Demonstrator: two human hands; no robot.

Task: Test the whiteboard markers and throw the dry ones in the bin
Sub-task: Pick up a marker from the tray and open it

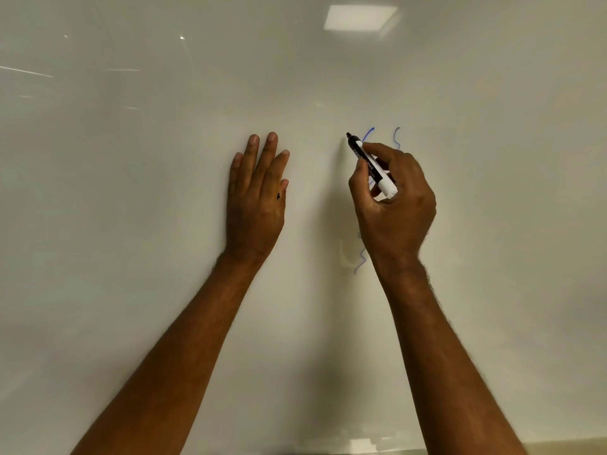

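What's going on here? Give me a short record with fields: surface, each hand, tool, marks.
surface: glossy white whiteboard
left hand: fingers straight, palm laid flat against the board
right hand: grips the marker like a pen
tool: uncapped white-and-black whiteboard marker, dark tip at the board
marks: wavy blue lines near the right hand
bin: not in view

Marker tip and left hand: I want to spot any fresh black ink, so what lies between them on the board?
Only bare whiteboard, in the head view. No stroke shows between the left hand and the marker.
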